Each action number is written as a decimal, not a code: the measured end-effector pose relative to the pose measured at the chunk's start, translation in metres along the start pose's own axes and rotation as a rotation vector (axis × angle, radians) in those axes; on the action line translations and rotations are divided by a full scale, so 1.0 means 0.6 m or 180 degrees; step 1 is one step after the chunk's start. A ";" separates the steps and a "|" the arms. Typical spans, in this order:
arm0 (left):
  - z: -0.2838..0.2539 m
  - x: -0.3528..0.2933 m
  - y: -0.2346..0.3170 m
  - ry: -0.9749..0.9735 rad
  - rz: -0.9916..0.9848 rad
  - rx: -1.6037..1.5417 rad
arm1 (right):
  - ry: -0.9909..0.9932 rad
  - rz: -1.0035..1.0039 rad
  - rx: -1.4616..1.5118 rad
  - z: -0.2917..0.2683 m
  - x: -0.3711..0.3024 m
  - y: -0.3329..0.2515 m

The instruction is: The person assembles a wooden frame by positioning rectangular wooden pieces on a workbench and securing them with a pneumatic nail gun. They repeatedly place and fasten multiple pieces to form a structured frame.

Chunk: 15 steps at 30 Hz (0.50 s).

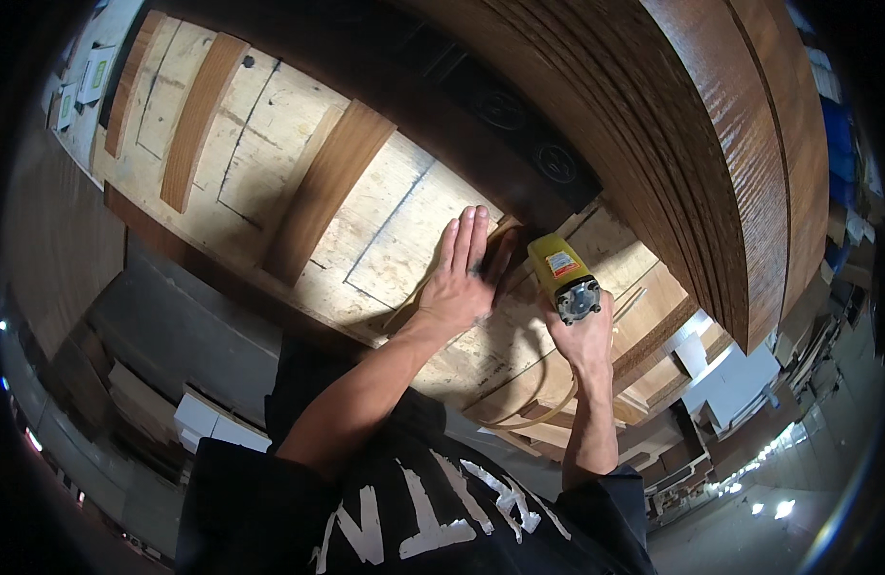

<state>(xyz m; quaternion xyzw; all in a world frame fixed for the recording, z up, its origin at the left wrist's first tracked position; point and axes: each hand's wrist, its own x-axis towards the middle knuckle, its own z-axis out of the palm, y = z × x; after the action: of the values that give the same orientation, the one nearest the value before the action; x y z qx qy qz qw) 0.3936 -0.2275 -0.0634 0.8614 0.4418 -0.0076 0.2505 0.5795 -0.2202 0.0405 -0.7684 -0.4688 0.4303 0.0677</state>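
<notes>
My right hand [584, 337] grips a yellow pneumatic nail gun [558, 272] with a metal end cap, its nose pressed toward a dark wooden strip [505, 251] on a pale plywood panel [395, 211]. A tan air hose [534, 407] loops down from the tool. My left hand [459, 278] lies flat, fingers together, on the plywood and against the strip just left of the tool.
Several brown wooden slats [323, 187] are fixed across the pencil-marked plywood. A curved stack of dark veneered boards [711, 144] overhangs on the right. Boards and white panels [721, 383] lie on the workshop floor below.
</notes>
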 end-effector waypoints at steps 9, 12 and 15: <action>0.004 -0.003 0.001 0.0080 0.0002 0.0059 | -0.0055 -0.0098 -0.0093 0.003 0.005 -0.014; 0.005 -0.003 0.000 0.0243 0.0015 -0.0066 | -0.0011 0.0000 -0.0233 0.006 -0.001 -0.026; 0.009 -0.006 0.001 0.0448 -0.0033 -0.0244 | -0.0020 0.0132 -0.0174 0.007 -0.008 -0.035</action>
<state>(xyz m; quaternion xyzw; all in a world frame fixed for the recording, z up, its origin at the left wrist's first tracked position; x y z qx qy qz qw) 0.3929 -0.2326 -0.0672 0.8473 0.4628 0.0685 0.2515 0.5616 -0.2138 0.0515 -0.7782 -0.4645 0.4211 0.0364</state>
